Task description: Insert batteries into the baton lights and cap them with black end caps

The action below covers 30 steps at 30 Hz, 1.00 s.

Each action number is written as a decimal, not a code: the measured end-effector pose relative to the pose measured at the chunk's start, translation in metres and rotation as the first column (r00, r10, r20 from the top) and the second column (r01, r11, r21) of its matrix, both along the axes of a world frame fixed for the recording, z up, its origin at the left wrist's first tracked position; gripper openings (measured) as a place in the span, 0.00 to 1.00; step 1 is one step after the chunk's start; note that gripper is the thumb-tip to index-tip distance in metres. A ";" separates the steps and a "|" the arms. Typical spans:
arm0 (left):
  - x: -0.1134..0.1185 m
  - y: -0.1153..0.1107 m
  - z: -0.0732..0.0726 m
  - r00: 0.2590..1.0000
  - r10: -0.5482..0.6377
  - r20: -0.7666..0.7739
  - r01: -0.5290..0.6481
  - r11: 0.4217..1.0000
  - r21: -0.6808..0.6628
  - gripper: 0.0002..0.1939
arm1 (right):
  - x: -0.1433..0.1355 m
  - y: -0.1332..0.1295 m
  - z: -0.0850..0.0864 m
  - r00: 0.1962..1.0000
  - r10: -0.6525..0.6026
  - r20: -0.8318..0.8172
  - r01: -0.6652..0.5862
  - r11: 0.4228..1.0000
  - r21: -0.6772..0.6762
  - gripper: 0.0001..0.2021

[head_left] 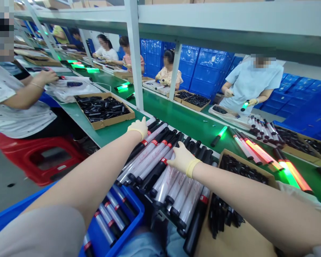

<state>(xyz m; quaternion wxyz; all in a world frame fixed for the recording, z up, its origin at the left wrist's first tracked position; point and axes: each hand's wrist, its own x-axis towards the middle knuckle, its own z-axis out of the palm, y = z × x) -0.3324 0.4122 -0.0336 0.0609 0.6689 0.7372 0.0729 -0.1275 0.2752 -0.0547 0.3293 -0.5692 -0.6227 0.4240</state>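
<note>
A pile of clear tubes with black ends and red bands (149, 157) lies side by side on the near edge of the bench. My left hand (139, 128), in a pale yellow glove, is at the far left end of the pile, its fingers against a tube; whether it grips that tube is unclear. Over the pile's middle right, my right hand (184, 160), gloved too, rests on the tubes with thumb and fingers apart. Below the pile, a blue bin (139, 210) holds several similar tubes.
Cardboard trays of black parts stand at left (104, 125) and right (267, 178). Lit green and orange sticks (262, 151) lie on the green belt (166, 114). A white post (135, 57) rises ahead. Co-workers sit along both sides; a red stool (40, 164) is at left.
</note>
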 end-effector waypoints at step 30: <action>-0.021 -0.016 0.030 0.938 -0.344 0.051 0.346 0.937 -0.040 0.30 | -0.020 -0.032 0.027 0.491 0.201 0.847 -0.470 0.881 0.064 0.14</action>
